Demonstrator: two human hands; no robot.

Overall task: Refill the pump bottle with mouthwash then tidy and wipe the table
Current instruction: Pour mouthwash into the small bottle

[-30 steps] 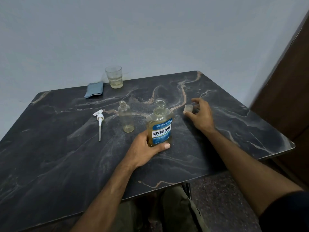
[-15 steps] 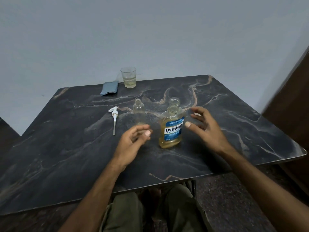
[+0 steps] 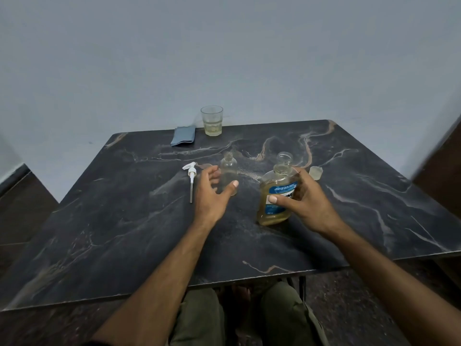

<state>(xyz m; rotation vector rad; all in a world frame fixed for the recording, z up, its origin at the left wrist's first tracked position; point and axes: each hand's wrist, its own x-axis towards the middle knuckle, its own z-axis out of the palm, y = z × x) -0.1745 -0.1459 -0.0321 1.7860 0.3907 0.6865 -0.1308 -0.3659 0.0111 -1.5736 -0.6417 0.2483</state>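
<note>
Head view: the right hand [image 3: 308, 201] grips an uncapped amber mouthwash bottle with a blue label [image 3: 275, 196], tilted on the dark marbled tabletop [image 3: 124, 233]. The left hand [image 3: 212, 193], fingers spread, reaches around a small clear empty pump bottle [image 3: 229, 168]. A white pump head [image 3: 191, 176] lies just left.

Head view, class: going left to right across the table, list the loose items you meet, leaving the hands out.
Blue cloth → pump head → drinking glass → small empty bottle → mouthwash bottle → clear cap.
</note>
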